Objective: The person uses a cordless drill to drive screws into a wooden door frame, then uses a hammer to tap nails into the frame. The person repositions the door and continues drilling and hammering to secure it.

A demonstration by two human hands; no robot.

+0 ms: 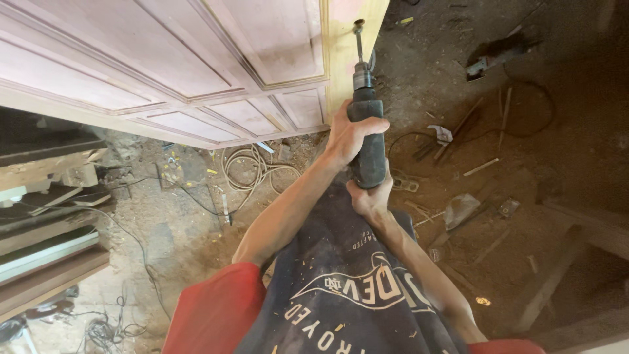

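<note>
A dark power drill points away from me, and its bit meets the pale edge of a panelled wooden door. My left hand wraps the front of the drill's body. My right hand grips the rear end of the drill, close to my chest. Both arms reach forward over my dark printed apron and red sleeves.
A coil of pale cable lies on the dirt floor below the door. Wood scraps, sticks and a black cord litter the ground at right. Stacked planks and boards stand at left, with thin wires trailing across the floor.
</note>
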